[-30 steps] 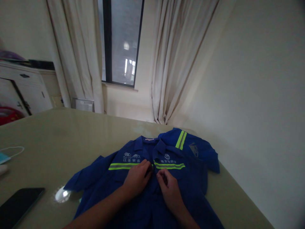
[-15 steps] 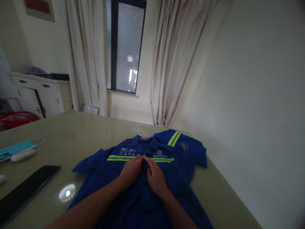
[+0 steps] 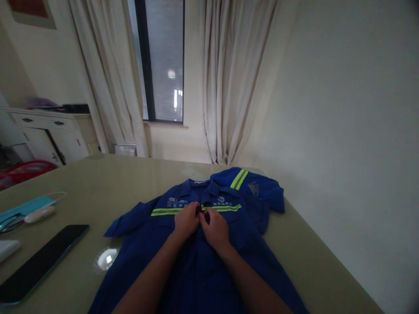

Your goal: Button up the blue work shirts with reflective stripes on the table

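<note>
A blue work shirt (image 3: 183,266) with yellow-green reflective stripes and white lettering lies front up on the table, collar away from me. At the chest stripe, my left hand (image 3: 187,219) pinches the left edge of the front opening. Close beside it, my right hand (image 3: 215,226) pinches the other edge, thumb and forefinger curled together. Between the fingertips a bit of dark cloth is lifted; any button there is too small to make out. Behind the shirt's right shoulder lies a second blue garment (image 3: 262,192), folded, with a similar stripe.
On the table (image 3: 131,183) at left lie a black phone (image 3: 46,261), a blue face mask (image 3: 29,207), glasses (image 3: 11,222), a white oval object (image 3: 39,213) and a white box-like item (image 3: 8,249). A wall stands along the right edge.
My hands have stayed at the chest opening, but the fingers are more curled and the cloth between them is lifted. The camera view has shifted slightly.
</note>
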Demonstrator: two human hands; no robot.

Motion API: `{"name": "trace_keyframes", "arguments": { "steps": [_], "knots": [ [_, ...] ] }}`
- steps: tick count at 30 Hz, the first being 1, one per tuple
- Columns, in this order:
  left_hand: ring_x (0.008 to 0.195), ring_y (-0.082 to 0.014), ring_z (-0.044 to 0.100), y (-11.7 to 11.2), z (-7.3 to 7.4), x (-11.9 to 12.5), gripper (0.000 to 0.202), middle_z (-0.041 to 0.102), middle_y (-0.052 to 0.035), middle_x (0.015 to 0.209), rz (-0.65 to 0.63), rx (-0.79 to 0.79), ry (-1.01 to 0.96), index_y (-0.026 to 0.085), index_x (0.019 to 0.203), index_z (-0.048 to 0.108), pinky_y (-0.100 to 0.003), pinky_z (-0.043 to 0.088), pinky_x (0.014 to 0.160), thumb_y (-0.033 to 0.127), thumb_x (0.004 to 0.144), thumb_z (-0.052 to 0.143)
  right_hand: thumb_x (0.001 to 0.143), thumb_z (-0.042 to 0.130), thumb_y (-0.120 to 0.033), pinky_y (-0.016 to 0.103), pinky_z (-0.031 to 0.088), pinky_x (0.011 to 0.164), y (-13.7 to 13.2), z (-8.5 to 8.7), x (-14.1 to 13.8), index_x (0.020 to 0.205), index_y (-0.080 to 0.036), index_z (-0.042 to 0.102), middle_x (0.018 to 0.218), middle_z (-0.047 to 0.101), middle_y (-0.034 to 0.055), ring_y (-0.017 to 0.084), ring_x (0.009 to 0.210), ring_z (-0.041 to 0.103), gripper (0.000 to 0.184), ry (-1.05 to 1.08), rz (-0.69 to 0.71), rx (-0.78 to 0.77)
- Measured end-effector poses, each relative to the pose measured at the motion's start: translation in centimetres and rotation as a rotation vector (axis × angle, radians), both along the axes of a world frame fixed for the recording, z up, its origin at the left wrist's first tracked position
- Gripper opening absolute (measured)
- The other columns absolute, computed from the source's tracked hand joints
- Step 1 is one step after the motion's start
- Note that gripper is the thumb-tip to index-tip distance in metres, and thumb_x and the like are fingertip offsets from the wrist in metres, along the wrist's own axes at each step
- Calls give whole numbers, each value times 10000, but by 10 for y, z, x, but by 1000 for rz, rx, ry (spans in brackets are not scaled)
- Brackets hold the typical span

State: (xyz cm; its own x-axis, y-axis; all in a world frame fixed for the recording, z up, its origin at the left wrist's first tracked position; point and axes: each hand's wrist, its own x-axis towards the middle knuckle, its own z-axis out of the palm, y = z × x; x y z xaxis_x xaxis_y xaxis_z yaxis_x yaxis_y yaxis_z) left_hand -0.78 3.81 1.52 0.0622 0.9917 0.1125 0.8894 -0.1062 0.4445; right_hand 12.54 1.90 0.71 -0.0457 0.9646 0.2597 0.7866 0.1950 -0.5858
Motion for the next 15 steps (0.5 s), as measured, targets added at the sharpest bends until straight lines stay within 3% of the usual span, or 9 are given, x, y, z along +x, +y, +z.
{"name": "trace_keyframes", "arguments": {
  "steps": [8, 11, 15],
  "knots": [
    [992, -170, 669, -5, -3, 0, 137, 689, -4, 1139, -38, 43, -48, 277, 1043, 613, -264, 435, 778, 256, 1001, 485, 882, 630, -385, 281, 344, 641, 18, 4, -3, 1025, -251, 643, 854, 736, 33, 226, 788, 679, 197, -82, -206, -136],
    [1014, -165, 664, -4, -6, -1, 110, 703, 7, 1130, -34, 66, -89, 284, 1035, 625, -254, 435, 798, 247, 984, 534, 857, 597, -324, 278, 309, 612, 23, 1, 0, 847, -229, 649, 731, 680, 30, 206, 695, 631, 109, -12, -197, -73],
    [998, -178, 665, -2, -9, -4, 80, 728, 2, 1083, -20, 95, -158, 275, 1016, 632, -266, 437, 811, 253, 971, 571, 839, 497, -260, 265, 297, 590, 30, -4, 6, 634, -223, 525, 598, 558, -14, 160, 607, 532, 210, 196, -70, 62]
  ]
}}
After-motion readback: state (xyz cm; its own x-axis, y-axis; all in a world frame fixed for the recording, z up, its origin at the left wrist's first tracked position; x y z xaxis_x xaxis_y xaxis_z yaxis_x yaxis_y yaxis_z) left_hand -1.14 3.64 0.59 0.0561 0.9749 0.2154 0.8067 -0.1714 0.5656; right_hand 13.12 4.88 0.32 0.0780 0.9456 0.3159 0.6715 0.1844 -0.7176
